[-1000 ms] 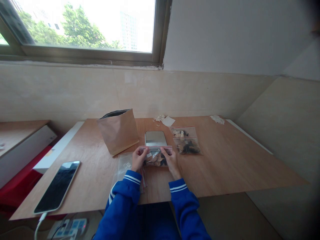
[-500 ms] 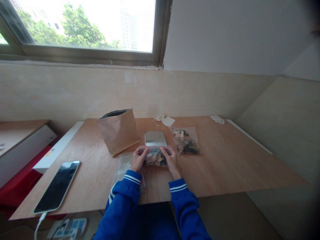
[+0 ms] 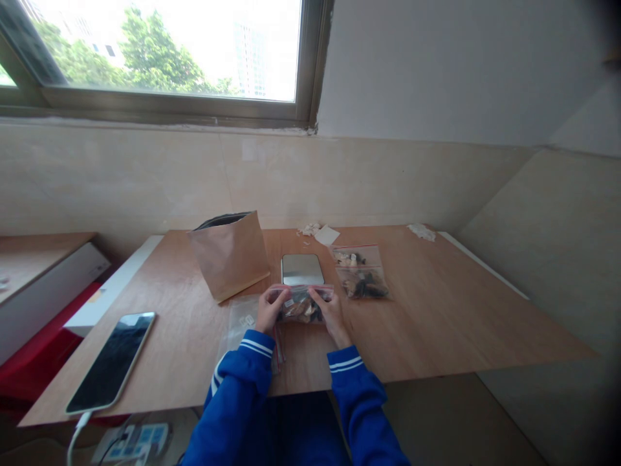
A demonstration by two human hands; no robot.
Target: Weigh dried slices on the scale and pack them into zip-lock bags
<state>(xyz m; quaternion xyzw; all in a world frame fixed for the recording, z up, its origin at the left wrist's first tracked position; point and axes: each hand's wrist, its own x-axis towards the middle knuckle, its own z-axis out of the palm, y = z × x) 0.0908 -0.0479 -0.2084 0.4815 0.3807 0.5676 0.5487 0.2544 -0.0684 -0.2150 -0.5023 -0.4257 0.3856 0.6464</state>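
Blue sleeves (image 3: 252, 362), white-striped cuffs

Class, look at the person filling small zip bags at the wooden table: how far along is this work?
Done: one filled zip bag lies beside the small scale. In hand: the left hand and right hand grip a second filled bag at its red zip strip. Left: empty clear bags lie under the left wrist, and the brown paper bag stands open.

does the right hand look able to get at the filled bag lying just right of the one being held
Probably yes. The right hand grips the small bag at its right end, and the filled bag lies flat just beyond it on bare table, with nothing between. It would have to let go first.
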